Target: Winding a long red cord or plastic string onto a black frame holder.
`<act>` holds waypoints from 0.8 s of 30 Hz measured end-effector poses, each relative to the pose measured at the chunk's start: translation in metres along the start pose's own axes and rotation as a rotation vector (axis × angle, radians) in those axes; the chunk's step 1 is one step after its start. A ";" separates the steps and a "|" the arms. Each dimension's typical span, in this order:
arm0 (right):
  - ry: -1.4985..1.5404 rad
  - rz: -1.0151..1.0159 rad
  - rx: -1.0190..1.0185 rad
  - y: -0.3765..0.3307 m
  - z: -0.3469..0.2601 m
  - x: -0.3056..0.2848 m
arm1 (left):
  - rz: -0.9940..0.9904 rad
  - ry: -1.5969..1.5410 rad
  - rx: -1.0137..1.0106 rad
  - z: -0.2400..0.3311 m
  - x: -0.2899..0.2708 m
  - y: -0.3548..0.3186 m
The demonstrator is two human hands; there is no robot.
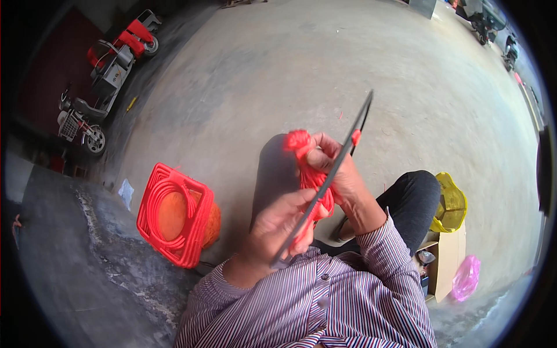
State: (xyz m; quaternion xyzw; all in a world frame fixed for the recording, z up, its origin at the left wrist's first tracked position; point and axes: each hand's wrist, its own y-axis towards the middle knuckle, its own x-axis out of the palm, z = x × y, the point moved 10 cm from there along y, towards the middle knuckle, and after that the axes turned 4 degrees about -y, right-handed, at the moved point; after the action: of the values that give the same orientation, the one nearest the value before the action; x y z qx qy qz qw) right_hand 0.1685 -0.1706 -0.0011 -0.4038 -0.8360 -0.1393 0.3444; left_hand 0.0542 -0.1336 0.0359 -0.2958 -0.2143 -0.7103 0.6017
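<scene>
In the head view, the red cord bundle [314, 174] is held in both hands above the lap: the right hand [342, 174] pinches it toward the far end, just short of a bunched knob [297, 140], and the left hand [272, 225] is closed on the near end. A slim dark strip [328, 180] slants across both; I cannot tell how firmly either hand grips it. Gathering looks done at the far end, while strands between the hands seem loose and uneven. To the left, a red cord coil [152, 203] looks fully wound; to the right are a yellow basin [458, 194] and a cardboard box [451, 258]
</scene>
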 end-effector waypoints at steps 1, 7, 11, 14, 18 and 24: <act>0.116 -0.088 -0.015 -0.001 -0.012 0.016 | -0.037 0.022 -0.019 -0.005 0.004 -0.001; -0.382 -0.991 -0.436 -0.046 -0.053 0.109 | 0.286 -0.227 -0.108 -0.013 0.014 0.016; -0.485 -0.393 -0.249 -0.027 -0.045 0.072 | -0.077 -0.428 -0.217 -0.019 0.015 0.006; -0.182 0.012 -0.010 -0.030 -0.009 0.004 | 0.126 0.030 -0.045 0.002 -0.010 0.004; -0.180 -0.357 0.022 -0.069 0.019 0.013 | 0.227 0.209 0.053 0.019 -0.030 -0.002; 0.047 -0.073 -0.131 -0.060 -0.009 0.026 | 0.178 0.143 0.055 0.009 -0.036 0.001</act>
State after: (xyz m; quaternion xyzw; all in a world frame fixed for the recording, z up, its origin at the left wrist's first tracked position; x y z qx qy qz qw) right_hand 0.1151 -0.1985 0.0261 -0.3911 -0.8311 -0.2155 0.3313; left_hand 0.0607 -0.1018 0.0187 -0.2453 -0.1633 -0.6673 0.6840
